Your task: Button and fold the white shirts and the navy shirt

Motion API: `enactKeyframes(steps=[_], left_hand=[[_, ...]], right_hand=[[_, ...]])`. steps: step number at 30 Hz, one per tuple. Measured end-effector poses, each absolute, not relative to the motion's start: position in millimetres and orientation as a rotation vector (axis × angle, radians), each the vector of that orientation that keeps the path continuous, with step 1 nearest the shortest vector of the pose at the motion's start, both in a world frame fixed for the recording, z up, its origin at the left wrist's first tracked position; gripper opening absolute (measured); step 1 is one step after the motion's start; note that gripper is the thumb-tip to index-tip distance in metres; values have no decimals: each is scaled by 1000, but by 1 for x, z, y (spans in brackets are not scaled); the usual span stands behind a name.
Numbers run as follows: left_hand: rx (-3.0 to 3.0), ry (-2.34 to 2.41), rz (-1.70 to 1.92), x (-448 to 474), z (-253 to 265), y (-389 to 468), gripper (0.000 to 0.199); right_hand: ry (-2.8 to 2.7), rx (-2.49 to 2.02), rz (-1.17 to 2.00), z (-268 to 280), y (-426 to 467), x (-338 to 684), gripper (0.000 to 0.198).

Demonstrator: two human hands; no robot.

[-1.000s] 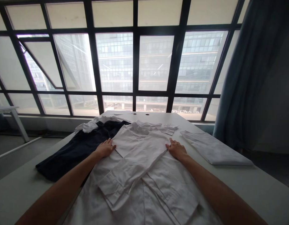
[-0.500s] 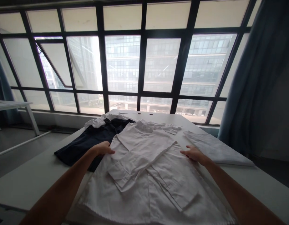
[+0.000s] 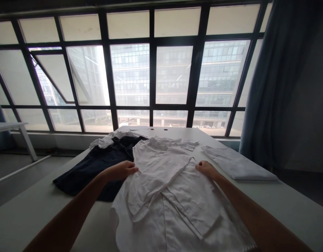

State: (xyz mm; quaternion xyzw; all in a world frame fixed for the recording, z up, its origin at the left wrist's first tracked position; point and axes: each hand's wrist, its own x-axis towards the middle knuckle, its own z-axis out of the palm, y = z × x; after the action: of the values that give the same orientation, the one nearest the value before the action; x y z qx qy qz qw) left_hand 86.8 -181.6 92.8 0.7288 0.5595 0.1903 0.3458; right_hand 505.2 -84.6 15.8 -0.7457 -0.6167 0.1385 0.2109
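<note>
A white long-sleeved shirt (image 3: pixel 174 185) lies spread on the table in front of me, its sleeves crossed over its front and its collar end toward the window. My left hand (image 3: pixel 124 169) is closed on the shirt's left side edge, below the shoulder. On the opposite side edge, my right hand (image 3: pixel 206 168) pinches the cloth. The left side of the shirt is gathered inward, and its lower left edge hangs in a wavy fold. The fingertips under the cloth are hidden.
A dark navy garment (image 3: pixel 98 168) lies to the left, with a crumpled white garment (image 3: pixel 102 141) behind it. A folded white cloth (image 3: pixel 237 164) is at the right of the white table (image 3: pixel 287 206). Beyond stand windows, a blue curtain (image 3: pixel 266 105) and another table (image 3: pixel 9 126).
Both hands have closed on the shirt's side edges and moved inward, the left more so. The shirt's left side has been drawn in and lifted, showing more table there.
</note>
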Motion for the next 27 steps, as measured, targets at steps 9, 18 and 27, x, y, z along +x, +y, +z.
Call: enactKeyframes(steps=[9, 18, 27], left_hand=[[2508, 1505, -43, 188, 60, -184, 31], [2367, 1245, 63, 167, 59, -185, 43], [2712, 995, 76, 130, 24, -178, 83]], right_hand=[[-1605, -1767, 721, 24, -97, 520, 18], [-1607, -1531, 1184, 41, -112, 520, 42], [-1850, -1485, 1517, 62, -137, 521, 54]])
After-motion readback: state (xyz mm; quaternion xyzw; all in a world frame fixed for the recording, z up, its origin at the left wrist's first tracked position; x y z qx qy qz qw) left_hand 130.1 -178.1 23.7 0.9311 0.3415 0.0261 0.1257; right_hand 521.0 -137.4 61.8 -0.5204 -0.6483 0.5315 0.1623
